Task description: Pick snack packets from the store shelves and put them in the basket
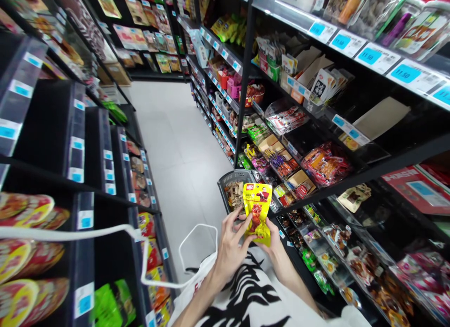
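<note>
A yellow snack packet (258, 203) with a red logo and a food picture is held upright in front of my body. My left hand (232, 233) grips its left side, fingers lying across the front. On the packet's lower right edge, my right hand (275, 238) is closed, its fingers mostly hidden behind the packet. Just beyond the packet stands a grey plastic basket (225, 177) filled with small brown wrapped pieces.
Shelves of packaged snacks with price tags (372, 55) line the right side close by. On the left are black shelves (45, 116) with bowl-shaped packages (21, 256). A grey tiled floor (168, 130) runs between them. A white cable (105, 233) crosses the lower left.
</note>
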Motion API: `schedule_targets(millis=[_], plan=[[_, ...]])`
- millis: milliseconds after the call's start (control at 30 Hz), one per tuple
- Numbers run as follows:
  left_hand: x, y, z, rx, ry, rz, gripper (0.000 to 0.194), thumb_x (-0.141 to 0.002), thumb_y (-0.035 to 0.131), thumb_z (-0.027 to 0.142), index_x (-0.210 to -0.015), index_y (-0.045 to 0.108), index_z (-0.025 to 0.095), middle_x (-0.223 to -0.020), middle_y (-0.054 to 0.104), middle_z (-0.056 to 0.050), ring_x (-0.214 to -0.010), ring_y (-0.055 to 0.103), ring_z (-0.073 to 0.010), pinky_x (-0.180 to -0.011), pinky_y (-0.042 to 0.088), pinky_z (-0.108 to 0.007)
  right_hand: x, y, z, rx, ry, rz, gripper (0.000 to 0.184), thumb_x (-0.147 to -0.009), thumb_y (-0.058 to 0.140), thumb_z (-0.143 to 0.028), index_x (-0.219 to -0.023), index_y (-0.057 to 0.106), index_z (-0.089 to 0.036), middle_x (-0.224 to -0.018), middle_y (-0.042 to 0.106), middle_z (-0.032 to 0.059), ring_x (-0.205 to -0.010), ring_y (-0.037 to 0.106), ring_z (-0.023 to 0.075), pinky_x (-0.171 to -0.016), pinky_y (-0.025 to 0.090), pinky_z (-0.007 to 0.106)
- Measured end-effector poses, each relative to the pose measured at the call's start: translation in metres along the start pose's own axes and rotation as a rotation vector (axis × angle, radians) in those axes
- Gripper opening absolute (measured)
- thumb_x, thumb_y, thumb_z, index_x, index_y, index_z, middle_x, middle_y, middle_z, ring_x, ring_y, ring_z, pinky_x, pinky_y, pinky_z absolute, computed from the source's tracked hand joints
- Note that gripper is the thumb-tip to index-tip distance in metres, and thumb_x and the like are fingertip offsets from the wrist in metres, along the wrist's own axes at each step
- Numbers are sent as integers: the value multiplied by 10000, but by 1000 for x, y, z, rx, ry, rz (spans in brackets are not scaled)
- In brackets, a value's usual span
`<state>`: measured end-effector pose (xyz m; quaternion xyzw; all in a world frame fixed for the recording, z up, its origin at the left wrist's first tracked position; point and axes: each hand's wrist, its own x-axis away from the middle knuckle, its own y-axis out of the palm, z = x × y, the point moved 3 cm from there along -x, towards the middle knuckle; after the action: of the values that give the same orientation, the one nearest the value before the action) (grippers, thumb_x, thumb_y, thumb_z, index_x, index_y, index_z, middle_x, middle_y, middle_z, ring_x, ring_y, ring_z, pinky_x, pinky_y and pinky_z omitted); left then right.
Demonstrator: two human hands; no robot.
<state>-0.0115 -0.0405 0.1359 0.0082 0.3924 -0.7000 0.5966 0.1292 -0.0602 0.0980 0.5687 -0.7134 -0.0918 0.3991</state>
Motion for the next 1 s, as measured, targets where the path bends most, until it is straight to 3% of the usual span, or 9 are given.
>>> schedule_targets(millis=[200, 667, 1000], plan=[[3, 1, 2, -26, 36, 21, 659, -869, 684, 188, -1466, 459, 354, -1500, 413, -116, -1313, 462, -338, -1008, 527, -528, 7, -6, 2, -5, 9, 66, 366, -726, 739, -535, -965, 730, -258, -921, 767, 27, -842, 706, 227, -620, 534, 283], [2, 2, 3, -33, 53, 7, 659, -870, 684, 180, -1465, 453, 345, -1495, 414, -120, -1314, 462, -339, -1023, 509, -543, -5, -3, 2, -9, 71, -177, 502, -662, 717, -570, -1042, 678, -244, -947, 732, 62, -977, 667, 275, -665, 528, 330], [2, 2, 0, -31, 39, -5, 676, -874, 684, 193, -1478, 429, 358, -1494, 410, -117, -1321, 449, -343, -1024, 510, -559, -5, 1, -4, 74, -41, -4, 383, -671, 728, -494, -989, 701, -283, -870, 725, 26, -903, 672, 270, -660, 527, 348]])
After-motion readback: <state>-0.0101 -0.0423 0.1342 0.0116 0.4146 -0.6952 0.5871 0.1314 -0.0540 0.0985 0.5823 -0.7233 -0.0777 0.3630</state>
